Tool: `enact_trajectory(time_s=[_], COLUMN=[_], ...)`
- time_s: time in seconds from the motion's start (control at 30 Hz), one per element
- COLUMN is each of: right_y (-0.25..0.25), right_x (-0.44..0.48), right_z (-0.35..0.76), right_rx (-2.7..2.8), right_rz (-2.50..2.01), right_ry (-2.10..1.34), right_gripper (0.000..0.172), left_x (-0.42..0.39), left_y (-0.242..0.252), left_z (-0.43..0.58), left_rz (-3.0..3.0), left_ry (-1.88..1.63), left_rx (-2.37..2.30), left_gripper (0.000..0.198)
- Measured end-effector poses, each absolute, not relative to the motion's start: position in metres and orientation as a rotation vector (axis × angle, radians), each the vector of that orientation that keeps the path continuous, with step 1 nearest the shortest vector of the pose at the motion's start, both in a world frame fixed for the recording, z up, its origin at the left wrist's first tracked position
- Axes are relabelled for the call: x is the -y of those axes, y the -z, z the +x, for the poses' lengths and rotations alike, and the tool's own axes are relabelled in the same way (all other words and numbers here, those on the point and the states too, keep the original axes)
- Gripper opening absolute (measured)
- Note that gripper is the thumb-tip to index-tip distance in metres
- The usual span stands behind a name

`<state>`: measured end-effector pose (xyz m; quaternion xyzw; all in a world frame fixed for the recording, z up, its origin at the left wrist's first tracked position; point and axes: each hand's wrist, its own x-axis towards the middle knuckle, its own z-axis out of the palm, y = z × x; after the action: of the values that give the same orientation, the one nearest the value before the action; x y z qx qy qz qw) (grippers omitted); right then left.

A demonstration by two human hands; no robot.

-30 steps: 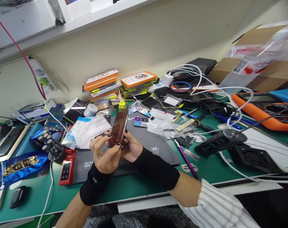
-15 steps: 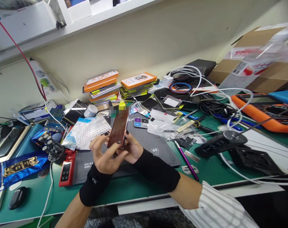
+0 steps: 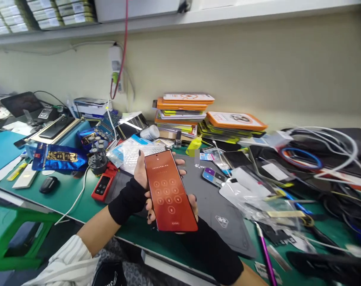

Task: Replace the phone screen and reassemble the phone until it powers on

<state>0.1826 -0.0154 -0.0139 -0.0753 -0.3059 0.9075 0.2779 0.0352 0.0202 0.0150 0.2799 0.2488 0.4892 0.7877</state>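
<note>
A smartphone [image 3: 170, 174] with a lit red screen faces me, tilted up, showing a round-key number pad. My left hand [image 3: 141, 171] grips its upper part, thumb along the left edge and fingertips showing past the right edge. Around the lower end wraps my right hand [image 3: 193, 205], thumb on the right edge and fingers curled at the left one. The palms are mostly hidden behind the phone. Beneath it lies a dark grey work mat [image 3: 210, 198] on the green table surface.
Left of the mat are a red device [image 3: 101, 187], a black mouse-like case [image 3: 48, 184] and a blue pouch [image 3: 60, 157]. Orange boxes [image 3: 185, 104] are stacked by the wall. Plastic bags, cables [image 3: 338, 159] and a purple pen-like tool [image 3: 266, 254] crowd the right. A green stool [image 3: 16, 218] stands lower left.
The view has swung left. The phone has turned its screen toward me, and the screen now shows bright red with a keypad. My left hand has shifted from the phone's lower end to its upper part.
</note>
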Motion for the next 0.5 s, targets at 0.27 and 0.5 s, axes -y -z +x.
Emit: enact_trajectory(time_s=[0.27,0.5], right_y=[0.021,0.015], right_x=[0.002,-0.022], right_z=[0.177,0.200], right_rx=[0.869,1.399], right_rz=[-0.310,-0.584], right_ry=[-2.461,-1.682], right_gripper=[0.076,0.046], left_x=[-0.014,-0.050], left_y=[-0.021,-0.064], left_z=[0.031,0.030], left_rz=[0.622,0.607], left_ry=[-1.159,-1.226], left_rx=[-0.543,-0.484], left_gripper=[0.075,0.076])
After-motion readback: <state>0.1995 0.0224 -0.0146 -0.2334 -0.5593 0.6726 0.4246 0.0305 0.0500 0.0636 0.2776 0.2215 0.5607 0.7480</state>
